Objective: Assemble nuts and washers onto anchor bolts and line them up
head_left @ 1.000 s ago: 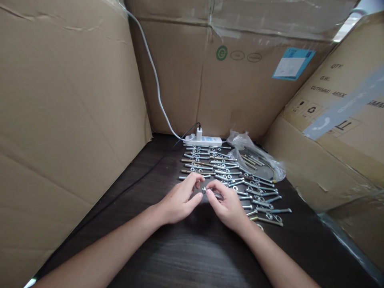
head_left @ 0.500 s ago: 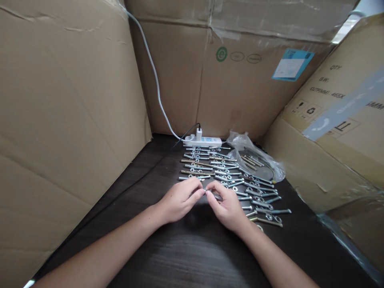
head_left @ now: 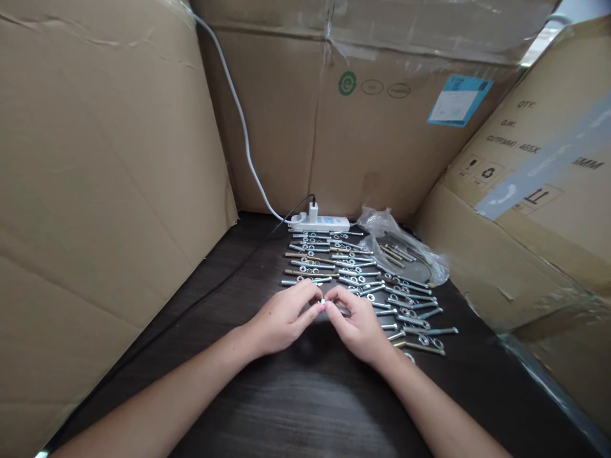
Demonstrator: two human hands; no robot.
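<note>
My left hand and my right hand meet at their fingertips over the near end of the rows of hardware. Both are closed in a pinch. A small bright metal end shows between the fingertips. Behind the right thumb, a grey metal shank is partly visible; together they look like a bolt, mostly hidden by the fingers. Just beyond the hands lie rows of metal expansion bolts, silver and brass-coloured, with loose washers among them. More bolts lie to the right of my right hand.
A white power strip with a plugged-in charger stands at the back. A clear plastic bag with several bolts lies at the right rear. A black cable crosses the dark table. Cardboard boxes wall in three sides.
The view has shifted slightly. Both hands stay together in nearly the same place, and the small bright metal end between the fingertips shows more clearly now.
</note>
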